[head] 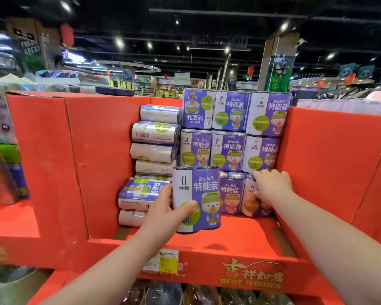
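Your left hand point(165, 209) holds one purple-and-white pack point(198, 194) upright. The thumb lies across its front near the green "60" disc and the fingers wrap behind its left side. This pack sits just right of the palm, off the floor of the red display bin point(330, 161) and in front of the bottom row.

Your right hand point(271, 186) is on the bottom-right pack point(249, 209), with the fingers curled over its top edge and the thumb on its front face (palm side hidden). That pack stands on the bin floor against the right wall, directly under the hand. It touches the middle bottom pack point(230, 192) on its left.

Two rows of upright packs point(229, 146) are stacked above them (the top-left one is upside down). Sideways packs point(154, 137) are piled to the left, behind the held pack. A yellow price tag point(168, 260) is on the bin's front lip, below your left wrist.
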Motion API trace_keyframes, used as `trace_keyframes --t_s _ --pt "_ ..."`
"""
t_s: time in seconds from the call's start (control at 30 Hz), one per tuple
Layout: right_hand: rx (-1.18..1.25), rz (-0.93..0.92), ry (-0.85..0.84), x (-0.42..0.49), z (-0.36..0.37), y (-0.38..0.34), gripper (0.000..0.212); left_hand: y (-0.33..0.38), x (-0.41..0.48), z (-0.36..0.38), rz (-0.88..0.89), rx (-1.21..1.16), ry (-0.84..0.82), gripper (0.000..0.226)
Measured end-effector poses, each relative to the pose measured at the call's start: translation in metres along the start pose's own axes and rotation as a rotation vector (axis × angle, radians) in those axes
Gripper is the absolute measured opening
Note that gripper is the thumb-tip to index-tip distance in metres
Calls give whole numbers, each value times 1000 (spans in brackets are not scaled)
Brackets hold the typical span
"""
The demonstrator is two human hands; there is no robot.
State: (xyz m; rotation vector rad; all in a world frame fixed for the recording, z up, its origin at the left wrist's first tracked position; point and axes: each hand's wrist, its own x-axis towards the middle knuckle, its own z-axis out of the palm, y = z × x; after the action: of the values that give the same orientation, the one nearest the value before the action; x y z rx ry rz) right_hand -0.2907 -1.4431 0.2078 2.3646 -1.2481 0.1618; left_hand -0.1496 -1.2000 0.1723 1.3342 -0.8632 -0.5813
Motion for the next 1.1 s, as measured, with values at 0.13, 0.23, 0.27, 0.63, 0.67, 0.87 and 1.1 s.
trace_keyframes --t_s 0.13,0.23,0.27,0.63,0.67,0.87,1.1 --pt "31 55 -7 -2 3 -11 38 0 0 0 -1 11 -5 53" --pt "327 35 11 9 -14 -15 42 -1 1 -1 -6 -5 -6 46" --pt "559 3 74 11 -26 -16 41 -1 1 -1 -2 -3 -4 46" --pt "616 -718 -288 -2 -147 -51 59 2 1 4 105 2 29 69" --pt "607 -689 -262 5 -154 -45 60 3 1 4 116 22 82 72" --pt "555 -447 92 66 -191 -5 70 -7 7 2 149 102 227 70" --pt "415 -304 268 118 -197 20 44 -11 10 4 189 109 276 58"
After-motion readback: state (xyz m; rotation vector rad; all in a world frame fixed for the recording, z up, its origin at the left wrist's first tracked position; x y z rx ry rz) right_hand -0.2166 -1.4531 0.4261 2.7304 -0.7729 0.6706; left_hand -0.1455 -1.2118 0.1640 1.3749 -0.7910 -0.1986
